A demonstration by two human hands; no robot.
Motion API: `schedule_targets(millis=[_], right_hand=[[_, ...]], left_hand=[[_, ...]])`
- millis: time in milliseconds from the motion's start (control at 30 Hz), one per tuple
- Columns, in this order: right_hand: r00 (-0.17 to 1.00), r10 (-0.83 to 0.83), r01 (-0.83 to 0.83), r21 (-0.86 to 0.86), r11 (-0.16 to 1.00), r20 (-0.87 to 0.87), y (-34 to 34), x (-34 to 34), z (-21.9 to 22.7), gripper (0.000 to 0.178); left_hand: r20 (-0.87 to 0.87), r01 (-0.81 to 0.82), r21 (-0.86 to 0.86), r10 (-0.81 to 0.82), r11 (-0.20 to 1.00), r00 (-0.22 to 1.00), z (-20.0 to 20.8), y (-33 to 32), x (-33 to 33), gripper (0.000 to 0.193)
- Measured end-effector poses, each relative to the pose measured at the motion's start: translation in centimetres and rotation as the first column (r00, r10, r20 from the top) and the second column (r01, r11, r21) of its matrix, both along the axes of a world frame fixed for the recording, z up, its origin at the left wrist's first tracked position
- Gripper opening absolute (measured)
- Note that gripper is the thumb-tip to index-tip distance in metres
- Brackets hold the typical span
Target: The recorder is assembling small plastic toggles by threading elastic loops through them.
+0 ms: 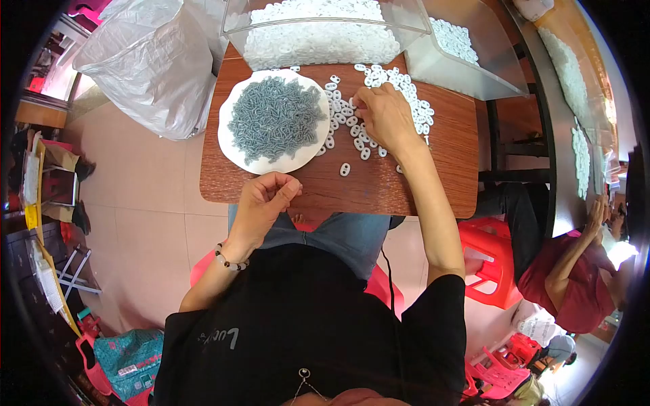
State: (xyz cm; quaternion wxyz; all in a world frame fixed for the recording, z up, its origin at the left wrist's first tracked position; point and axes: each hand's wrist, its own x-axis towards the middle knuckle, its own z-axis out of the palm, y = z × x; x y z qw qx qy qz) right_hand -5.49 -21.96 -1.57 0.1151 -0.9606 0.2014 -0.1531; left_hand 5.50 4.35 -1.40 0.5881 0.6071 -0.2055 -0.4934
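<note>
A wavy-edged white plate (290, 162) sits on the brown wood-grain surface (443, 169), heaped with small grey rod-shaped parts (276, 116). Right of the plate lie scattered white two-holed oval pieces (359, 144); the right hand (387, 116) reaches among them, fingers bent, its grip unclear. Just nearer the person than the plate, the left hand (266, 203) brings thumb and fingers together; whether it pinches anything cannot be told. Beyond the plate stands a clear bin (237, 42).

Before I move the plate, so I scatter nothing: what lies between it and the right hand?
In the head view, loose white two-holed pieces lie on the brown tabletop between the white plate and the right hand.
</note>
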Motion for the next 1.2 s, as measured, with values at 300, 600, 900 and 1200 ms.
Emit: schedule_targets(millis=[300,600,900,1200], right_hand=[[0.997,-0.04,0.044,-0.066,0.997,0.064,0.1,-0.7,0.1,0.008],[0.882,-0.431,0.028,0.892,0.451,0.19,4.5,-5.2,1.7,0.012],[0.88,-0.411,-0.117,0.948,0.295,0.236,11.6,-5.9,2.9,0.017],[0.894,-0.385,-0.069,0.919,0.388,0.23,12.5,-6.3,2.1,0.013]], left_hand=[[-0.008,0.023,-0.029,-0.023,0.999,1.0,0.9,0.0,-0.3,0.02],[-0.062,0.043,-0.056,-0.046,0.998,0.997,1.7,-0.8,-0.9,0.019],[-0.212,0.046,-0.098,-0.066,0.994,0.975,1.9,-3.3,-2.8,0.019],[-0.093,0.051,-0.155,-0.066,0.987,0.993,0.9,-3.2,-3.3,0.02]])
